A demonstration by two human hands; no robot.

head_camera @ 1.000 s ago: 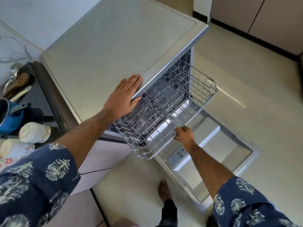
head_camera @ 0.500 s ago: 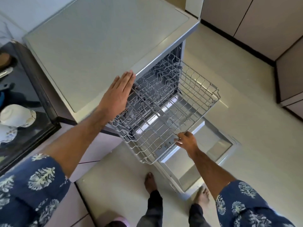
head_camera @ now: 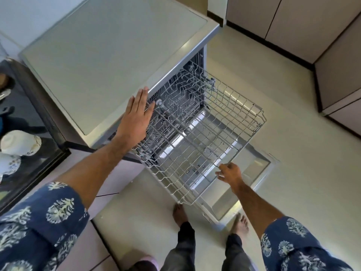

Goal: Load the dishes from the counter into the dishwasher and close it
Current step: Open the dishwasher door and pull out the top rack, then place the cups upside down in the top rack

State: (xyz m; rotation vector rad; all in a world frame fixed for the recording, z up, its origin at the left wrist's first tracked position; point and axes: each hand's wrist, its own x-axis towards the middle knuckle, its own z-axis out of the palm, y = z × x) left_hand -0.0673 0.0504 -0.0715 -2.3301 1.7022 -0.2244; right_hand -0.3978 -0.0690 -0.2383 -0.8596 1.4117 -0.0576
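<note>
Pale floor tile (head_camera: 293, 133) fills most of what's around you, and everything worth talking about sits relative to the dishwasher (head_camera: 109, 55). Nearest you, in front of it, your bare feet (head_camera: 180, 214) are parked right under the front edge of the pulled-out upper rack (head_camera: 205, 137) and just beside the dropped door (head_camera: 252, 178), so a careless step forward means a shin on the door lip, heads up. Your right hand (head_camera: 230, 174) is at the rack's front rail, fingers loosely curled against the wire; whether it's actually gripping or only touching I can't tell. Your left hand (head_camera: 136, 116) is flat and spread, palm resting on the dishwasher's top front edge with the fingertips over the rack's inner corner. That's the pinch risk: if the rack slides back in, those fingers are right at the gap. Rack looks empty and hangs far out, so leaning weight on the front could tip or derail it, I'd guess. The dishes are off to the dishwasher's left on the dark counter (head_camera: 39, 114): a couple of white bowls (head_camera: 19, 142), upside down by the look of it, cut off by the frame edge, plus some utensil-ish shapes too clipped to name. How many dishes are over there, no clue. Lower rack is mostly hidden behind the wire, and the tub's inside is too dark to read.
</note>
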